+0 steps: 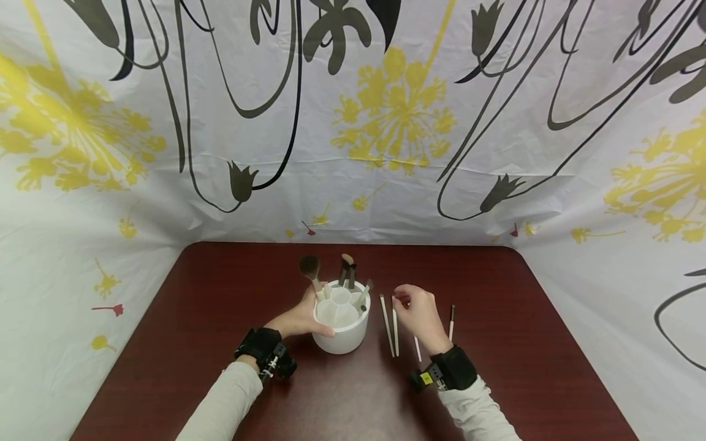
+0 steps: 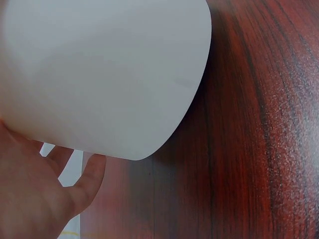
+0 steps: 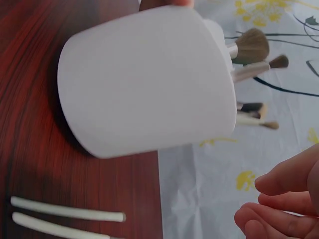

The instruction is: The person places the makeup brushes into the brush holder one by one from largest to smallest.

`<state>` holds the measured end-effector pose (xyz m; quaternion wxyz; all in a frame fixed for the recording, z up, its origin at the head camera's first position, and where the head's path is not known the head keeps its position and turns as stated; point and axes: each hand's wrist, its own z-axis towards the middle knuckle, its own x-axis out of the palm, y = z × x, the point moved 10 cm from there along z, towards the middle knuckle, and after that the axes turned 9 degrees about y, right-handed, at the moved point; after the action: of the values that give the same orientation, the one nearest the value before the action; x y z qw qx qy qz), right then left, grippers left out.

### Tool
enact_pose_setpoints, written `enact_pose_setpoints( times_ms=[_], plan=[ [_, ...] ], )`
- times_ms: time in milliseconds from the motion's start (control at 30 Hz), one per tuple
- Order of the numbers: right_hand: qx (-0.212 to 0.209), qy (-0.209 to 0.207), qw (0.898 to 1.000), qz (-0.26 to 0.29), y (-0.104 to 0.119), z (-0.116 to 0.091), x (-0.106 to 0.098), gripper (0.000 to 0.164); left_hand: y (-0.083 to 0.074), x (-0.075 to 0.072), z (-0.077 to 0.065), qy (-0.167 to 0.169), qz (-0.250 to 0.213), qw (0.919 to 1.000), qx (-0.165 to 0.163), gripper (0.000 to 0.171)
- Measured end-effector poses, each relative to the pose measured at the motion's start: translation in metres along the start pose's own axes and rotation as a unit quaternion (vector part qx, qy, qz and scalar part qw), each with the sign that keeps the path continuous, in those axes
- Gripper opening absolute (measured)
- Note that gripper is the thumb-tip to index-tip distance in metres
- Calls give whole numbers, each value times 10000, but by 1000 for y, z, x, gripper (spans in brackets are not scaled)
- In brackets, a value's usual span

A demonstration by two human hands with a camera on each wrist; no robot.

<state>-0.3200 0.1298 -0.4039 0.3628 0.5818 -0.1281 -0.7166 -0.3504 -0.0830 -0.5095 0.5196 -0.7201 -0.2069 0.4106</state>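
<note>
The left hand [image 1: 300,317] is holding a white cup [image 1: 343,338] of brushes [image 1: 309,266]
The cup is sitting between the hands, with the left fingers curling round its side. The right hand [image 1: 419,313] is holding nothing, its loose, bent fingers hovering near the tops of thin white sticks [image 1: 388,334] lying on the counter [image 1: 529,380]. The counter's far edge is running behind the cup, and room is stretching out left of the cup and right of the sticks

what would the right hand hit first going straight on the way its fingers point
Probably the nearer slim white stick just left of the right hand, or the table beside it; depth is hard to judge.
</note>
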Motion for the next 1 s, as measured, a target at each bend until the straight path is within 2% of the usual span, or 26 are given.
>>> enact_pose_setpoints(
  times_ms=[67, 300, 433, 600, 1000],
  plan=[
    [135, 29, 9999, -51, -6, -1, -1, 17, 1, 0, 0, -7, -17, 10000, 9, 119],
    [832, 261, 9961, -150, -36, -5, 3, 22, -9, -1, -4, -201, 116, 9988, 432, 117],
    [1002, 322, 9943, -169, -45, -6, 3, 22, -3, 0, -2, -110, -55, 9998, 158, 120],
    [1088, 334, 9927, -391, -52, -6, 4, 21, 2, 1, 0, 5, -24, 10000, -69, 120],
    [1543, 544, 9840, -709, -77, -10, 13, 26, 0, 1, -2, 46, -78, 10000, -5, 122]
  ],
)
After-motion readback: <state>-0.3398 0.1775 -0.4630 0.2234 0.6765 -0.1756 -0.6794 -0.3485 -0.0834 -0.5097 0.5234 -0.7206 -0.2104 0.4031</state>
